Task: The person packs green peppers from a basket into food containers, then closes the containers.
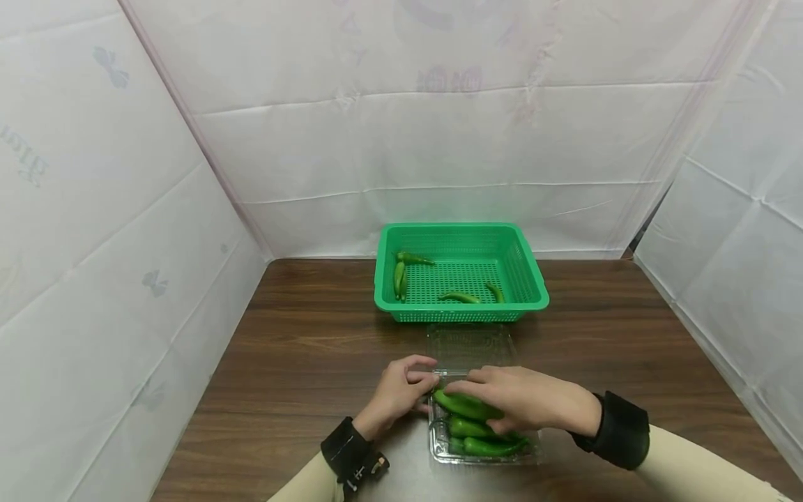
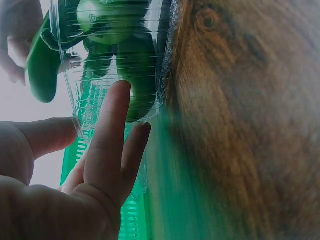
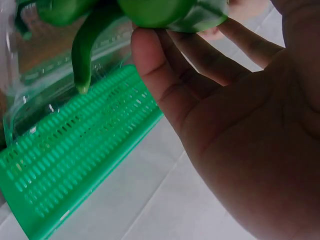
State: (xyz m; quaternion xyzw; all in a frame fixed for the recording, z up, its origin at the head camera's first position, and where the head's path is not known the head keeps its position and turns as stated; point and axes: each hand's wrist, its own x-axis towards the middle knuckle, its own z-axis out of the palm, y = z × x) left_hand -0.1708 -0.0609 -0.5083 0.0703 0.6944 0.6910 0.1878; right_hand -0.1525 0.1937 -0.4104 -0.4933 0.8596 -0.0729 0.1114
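Note:
A clear plastic clamshell box (image 1: pixel 436 446) lies with its lid (image 1: pixel 470 345) folded back, and several green peppers (image 1: pixel 492 447) fill its base. My right hand (image 1: pixel 523 397) reaches over the box from the right, pinching one long green pepper (image 1: pixel 461 403) between fingers and thumb above the others. In the left wrist view, one end of a pepper (image 2: pixel 42 75) sticks out past the box's rim. My left hand (image 1: pixel 398 390) is at the box's left side, its fairly straight fingers (image 2: pixel 107 135) against the outer wall and its thumb at the rim.
Behind the box stands a green plastic basket (image 1: pixel 461 316) with several peppers (image 1: pixel 399 279) scattered on its floor. Brown wood-grain table (image 1: pixel 295 348) surrounds both. White sheeting (image 1: pixel 301 153) rises at the back and both sides. A black band (image 1: pixel 617 429) wraps each wrist.

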